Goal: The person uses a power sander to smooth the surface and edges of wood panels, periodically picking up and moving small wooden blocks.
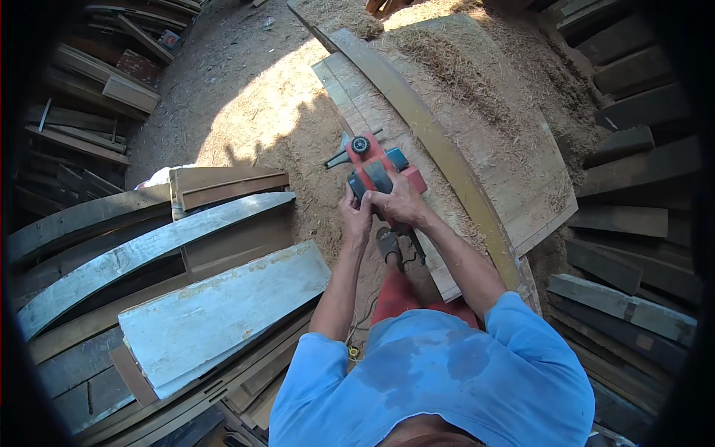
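Finding: Two-Handed Hold Confirmed

The wide panel [532, 182] is partly strewn with shavings [477, 71]. The curved timber [447, 153] runs lengthwise beside the narrow pale board [333, 83]. Left of that timber, the red planer [378, 171] sits over the board; whether it touches, I cannot tell from overhead. My right hand [402, 203] is closed on the planer's near end; my left hand [356, 214] grips its left side. A black knob [360, 144] tops its far end.
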